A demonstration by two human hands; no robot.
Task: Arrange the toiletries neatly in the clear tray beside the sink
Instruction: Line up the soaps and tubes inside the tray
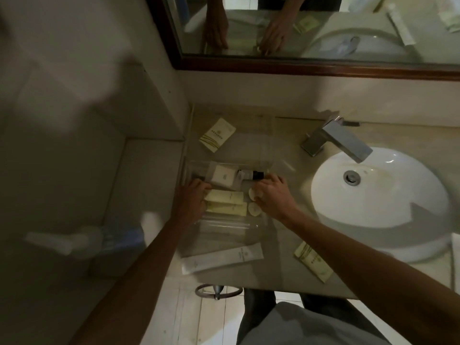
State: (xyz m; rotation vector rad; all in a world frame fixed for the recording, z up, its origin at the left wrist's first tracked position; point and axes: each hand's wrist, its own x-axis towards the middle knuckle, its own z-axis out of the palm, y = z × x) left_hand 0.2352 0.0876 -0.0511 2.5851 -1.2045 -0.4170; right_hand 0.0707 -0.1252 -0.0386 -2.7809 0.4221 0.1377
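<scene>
The clear tray (196, 168) lies on the counter left of the sink (378, 192). Inside it are a white soap box (223, 176), a small dark-capped bottle (323, 174), and two pale yellow tubes (225, 196) side by side with round caps (254, 209). My left hand (193, 199) rests on the tubes' left ends. My right hand (271, 192) pinches the upper tube's cap end. A long white sachet (221, 259) lies in front of the tray. Yellow sachets lie behind the tray (217, 135) and near the sink's front (313, 260).
A chrome faucet (336, 140) stands behind the white sink. A wood-framed mirror (298, 63) hangs above the counter. A wall closes in on the left of the counter. The counter's front edge runs just below the white sachet.
</scene>
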